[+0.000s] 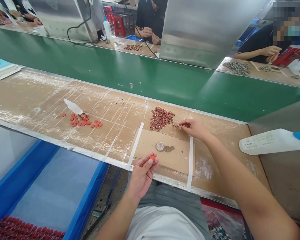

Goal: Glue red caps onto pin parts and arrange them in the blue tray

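Observation:
My left hand [143,173] hangs at the near edge of the bench and pinches a small orange-red disc [152,158] between thumb and fingers. My right hand [193,127] reaches out over the bench and pinches a tiny dark part [176,125] at the right edge of a pile of small red and dark parts [161,118]. Between the hands, a small clear cap [160,146] with a wet spot beside it sits on a cardboard pad [165,156] taped down with white strips.
Several loose orange-red discs [83,120] and a small clear bottle [73,107] lie to the left. A white squeeze bottle [271,141] lies at the right. A green conveyor belt [150,75] runs behind the bench. Other people work across it. A blue bin [87,203] stands below left.

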The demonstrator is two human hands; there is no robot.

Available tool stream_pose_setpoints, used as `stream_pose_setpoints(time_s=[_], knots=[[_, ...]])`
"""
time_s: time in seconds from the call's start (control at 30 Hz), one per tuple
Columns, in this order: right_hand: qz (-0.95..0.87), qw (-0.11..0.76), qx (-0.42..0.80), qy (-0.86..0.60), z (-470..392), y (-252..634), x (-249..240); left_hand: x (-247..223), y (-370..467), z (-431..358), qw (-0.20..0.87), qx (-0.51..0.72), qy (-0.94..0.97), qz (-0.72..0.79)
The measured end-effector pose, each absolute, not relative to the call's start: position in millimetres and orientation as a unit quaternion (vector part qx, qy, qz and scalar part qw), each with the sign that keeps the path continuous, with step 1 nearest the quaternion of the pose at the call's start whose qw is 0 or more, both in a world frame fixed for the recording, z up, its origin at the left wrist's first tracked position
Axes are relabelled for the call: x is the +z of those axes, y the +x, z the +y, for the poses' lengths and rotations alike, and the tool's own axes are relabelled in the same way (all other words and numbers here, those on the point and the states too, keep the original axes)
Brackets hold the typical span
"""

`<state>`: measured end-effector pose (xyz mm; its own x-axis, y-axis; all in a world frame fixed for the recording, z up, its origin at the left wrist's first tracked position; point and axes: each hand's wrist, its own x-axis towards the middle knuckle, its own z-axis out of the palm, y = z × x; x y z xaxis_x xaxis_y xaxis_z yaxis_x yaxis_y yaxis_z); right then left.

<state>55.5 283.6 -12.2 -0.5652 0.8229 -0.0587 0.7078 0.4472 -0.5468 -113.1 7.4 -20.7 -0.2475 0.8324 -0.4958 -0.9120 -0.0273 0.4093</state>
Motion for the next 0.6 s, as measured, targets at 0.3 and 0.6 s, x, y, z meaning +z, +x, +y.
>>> stream_pose_setpoints(time_s=[0.3,0.6], knots=[[-0.937,0.048,0.172,-0.301,251,50,5,-23,-113,8,0.605,0.717,-0.06,0.341],[-0.921,0.146,0.232,-0.276,245,51,-14,-25,-114,6,0.602,0.715,-0.066,0.348]])
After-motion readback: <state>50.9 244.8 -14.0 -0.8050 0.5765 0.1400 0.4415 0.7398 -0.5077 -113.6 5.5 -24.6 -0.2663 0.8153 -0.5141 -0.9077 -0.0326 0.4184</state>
